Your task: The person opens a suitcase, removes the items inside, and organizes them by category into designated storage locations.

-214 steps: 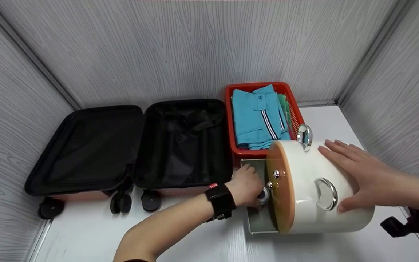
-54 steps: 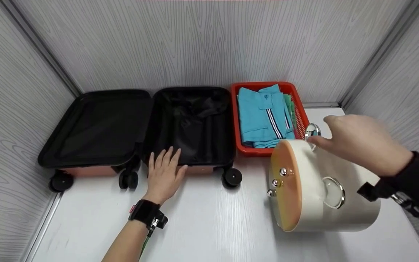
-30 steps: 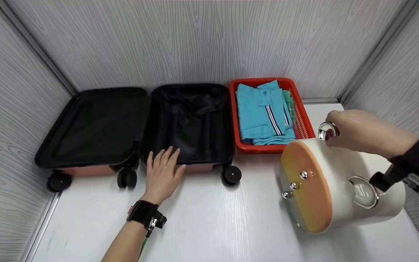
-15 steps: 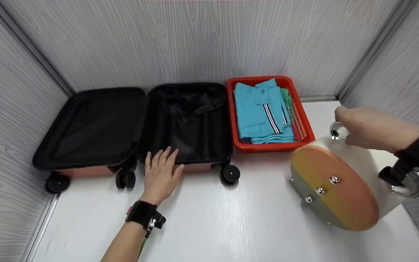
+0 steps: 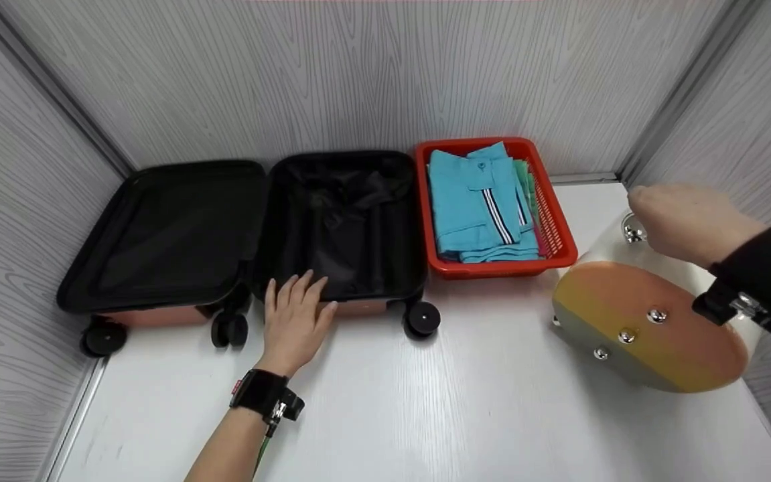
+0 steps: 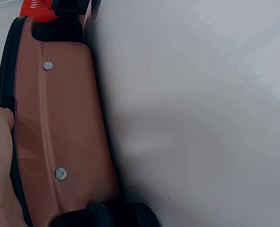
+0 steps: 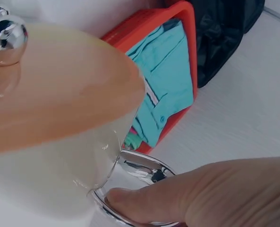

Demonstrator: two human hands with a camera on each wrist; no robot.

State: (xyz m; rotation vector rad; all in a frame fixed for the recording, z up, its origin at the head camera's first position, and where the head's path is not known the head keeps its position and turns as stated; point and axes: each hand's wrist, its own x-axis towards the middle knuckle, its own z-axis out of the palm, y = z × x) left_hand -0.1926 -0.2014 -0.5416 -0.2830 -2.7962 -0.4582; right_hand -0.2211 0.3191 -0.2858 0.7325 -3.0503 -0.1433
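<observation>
My right hand (image 5: 693,224) grips a chrome ring handle (image 5: 633,229) on a small white oval drawer cabinet (image 5: 599,288). In the right wrist view the thumb hooks into that handle (image 7: 140,163), beside the cabinet's orange end (image 7: 78,90). The front, banded orange, yellow and grey with round silver knobs, faces toward me at a slant. My left hand (image 5: 295,328) lies with straight, spread fingers over the near rim of an opened suitcase (image 5: 345,221) with black lining. Its pink shell (image 6: 69,123) shows in the left wrist view. My forearm and wrist hide part of the cabinet.
A red basket (image 5: 502,270) with folded blue and green clothes (image 5: 472,207) stands right of the suitcase, against the back wall. The other suitcase half (image 5: 177,234) lies at left. Black wheels (image 5: 422,319) stick out at the front. Pale walls enclose the white surface (image 5: 425,415).
The cabinet's pulled-out drawer is closed. My left hand has left it for the suitcase rim. My right hand has taken the handle, turning the cabinet's front toward me and shifting it right.
</observation>
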